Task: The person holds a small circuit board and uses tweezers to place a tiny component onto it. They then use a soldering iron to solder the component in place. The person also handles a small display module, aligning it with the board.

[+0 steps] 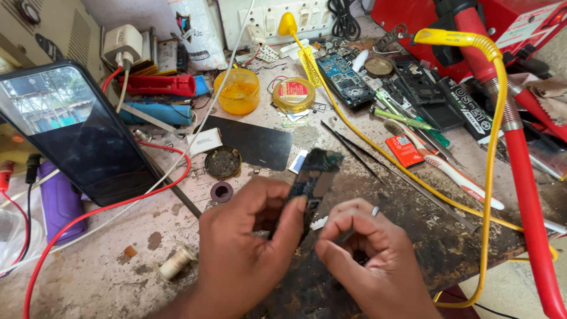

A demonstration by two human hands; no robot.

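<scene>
Head view: the left hand [248,248] is closed around a dark blue circuit board [313,180], with its fingers [289,221] and thumb pinching the board's lower end. The board stands almost upright, just above the middle of the bench [106,277]. The right hand [369,260], at 5 o'clock from the board, has its fingers curled shut on a thin metal tool [354,227]. The tool's tip sits close to the board's bottom edge, by a small white bit.

At 11 o'clock from the board is an orange cup [236,91] with yellow stuff at its bottom. Beside it, at 12 o'clock, is a round yellow tin [293,94] with a red top. A small round dark tin [222,162] at 10 o'clock holds grey crumbly stuff. A big phone [65,130] leans at 9 o'clock. A red wire [118,204] runs across the bench below it. A white spool [176,263] lies at 8 o'clock.
</scene>
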